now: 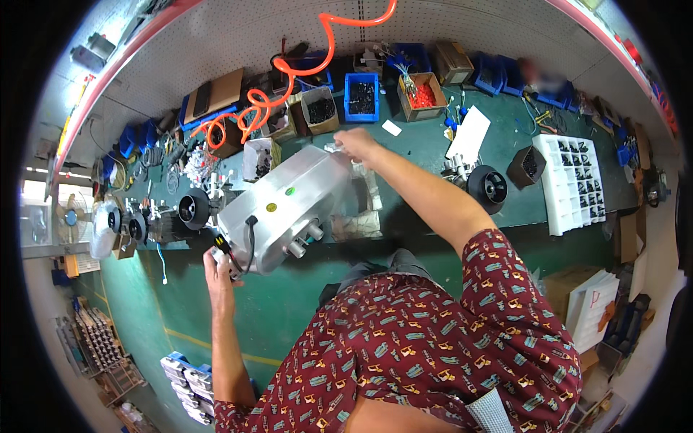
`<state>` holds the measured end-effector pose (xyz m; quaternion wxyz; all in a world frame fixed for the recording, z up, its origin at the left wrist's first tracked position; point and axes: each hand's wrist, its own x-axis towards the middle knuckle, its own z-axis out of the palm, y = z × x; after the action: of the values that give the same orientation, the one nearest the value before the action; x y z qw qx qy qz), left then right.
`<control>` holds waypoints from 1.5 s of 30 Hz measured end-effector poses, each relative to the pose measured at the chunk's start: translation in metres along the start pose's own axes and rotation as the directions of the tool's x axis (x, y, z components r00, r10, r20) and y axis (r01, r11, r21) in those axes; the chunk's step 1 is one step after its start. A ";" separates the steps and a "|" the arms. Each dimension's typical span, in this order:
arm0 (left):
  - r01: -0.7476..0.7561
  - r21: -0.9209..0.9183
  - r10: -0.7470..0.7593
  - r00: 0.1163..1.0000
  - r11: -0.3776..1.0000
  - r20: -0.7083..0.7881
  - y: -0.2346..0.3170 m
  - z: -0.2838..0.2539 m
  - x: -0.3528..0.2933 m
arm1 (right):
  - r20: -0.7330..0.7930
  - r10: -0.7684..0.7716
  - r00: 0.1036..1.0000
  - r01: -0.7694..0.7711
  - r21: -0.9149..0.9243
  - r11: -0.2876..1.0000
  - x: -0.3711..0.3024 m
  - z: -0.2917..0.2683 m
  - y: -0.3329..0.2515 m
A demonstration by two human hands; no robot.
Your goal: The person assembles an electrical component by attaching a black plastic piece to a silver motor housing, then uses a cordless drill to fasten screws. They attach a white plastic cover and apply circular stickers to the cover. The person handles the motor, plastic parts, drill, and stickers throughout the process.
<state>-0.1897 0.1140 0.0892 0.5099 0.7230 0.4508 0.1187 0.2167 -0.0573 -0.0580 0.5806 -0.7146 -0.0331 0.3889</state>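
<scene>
A silver metal housing [285, 198] with rounded corners lies slantwise across the bench's front edge, its near left end sticking out past it. Two round stickers mark its top, two short pipe stubs [297, 248] jut from its near side, and a black cable [251, 234] comes out at the left end. My left hand [221, 268] is closed round that left end, beside a black and yellow connector [221, 244]; its fingertips are partly hidden. At the far right end, my right hand [354, 144] has its fingers closed on a small pale fitting at the housing's corner.
Blue bins [362, 97] and cardboard boxes [422, 97] of small parts line the back. An orange coiled hose [289, 68] hangs above. Black fan wheels [487, 189] stand on both sides. A white foam tray [572, 184] of black parts lies at the right.
</scene>
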 end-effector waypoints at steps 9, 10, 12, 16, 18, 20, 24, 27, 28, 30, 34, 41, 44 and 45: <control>-0.382 0.378 0.368 0.923 0.843 0.112 0.128 0.038 0.053 | -0.108 0.212 0.971 -0.172 0.298 0.939 0.027 0.012 0.029; -0.302 0.470 0.277 0.953 0.829 0.123 0.148 0.046 0.055 | -0.101 0.255 0.962 -0.212 0.320 0.923 0.022 0.016 0.024; -0.523 0.593 0.515 0.833 0.612 0.204 0.175 0.081 0.071 | -0.138 0.241 0.961 -0.169 0.399 0.901 0.050 -0.010 0.048; -0.475 0.684 0.453 0.861 0.554 0.231 0.227 0.118 0.077 | -0.392 -0.001 0.920 0.124 0.289 0.949 0.019 -0.016 0.031; -0.522 0.745 0.446 0.831 0.415 0.334 0.245 0.133 0.087 | -0.525 -0.207 0.826 0.379 0.245 0.892 -0.009 -0.020 0.015; -0.533 0.785 0.425 0.819 0.315 0.385 0.259 0.145 0.088 | -0.553 -0.245 0.797 0.539 0.466 0.701 -0.071 -0.010 -0.025; -0.639 0.715 0.587 0.706 0.286 0.396 0.264 0.191 0.098 | -0.633 -0.400 0.663 0.721 0.399 0.566 -0.134 -0.016 -0.070; -0.748 0.596 0.708 0.588 0.292 0.391 0.262 0.205 0.104 | -0.521 -0.389 0.760 0.623 0.413 0.664 -0.145 -0.026 -0.086; -0.792 0.560 0.746 0.522 0.244 0.413 0.258 0.206 0.112 | -0.459 -0.458 0.762 0.636 0.394 0.663 -0.144 -0.029 -0.090; -0.862 0.487 0.810 0.384 0.143 0.442 0.249 0.207 0.131 | -0.420 -0.525 0.740 0.653 0.260 0.712 -0.146 -0.031 -0.097; -0.942 0.322 0.880 0.232 0.096 0.414 0.242 0.215 0.150 | -0.348 -0.736 0.580 0.688 -0.276 0.672 -0.137 -0.038 -0.111; -0.944 0.306 0.888 0.240 0.120 0.391 0.244 0.215 0.148 | -0.270 -0.789 0.552 0.707 -0.351 0.614 -0.126 -0.053 -0.119; -0.942 0.316 0.911 0.222 0.109 0.346 0.236 0.214 0.160 | -0.240 -0.594 0.767 0.570 -0.169 0.804 -0.145 -0.074 -0.108; -0.946 0.305 0.908 0.222 0.112 0.354 0.238 0.214 0.161 | -0.290 -0.533 0.795 0.546 -0.040 0.837 -0.155 -0.072 -0.101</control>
<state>0.1629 0.0858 0.1467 0.1516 0.9449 -0.1060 0.2702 0.1927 -0.1602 0.1105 0.6818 -0.7108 -0.1413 0.0993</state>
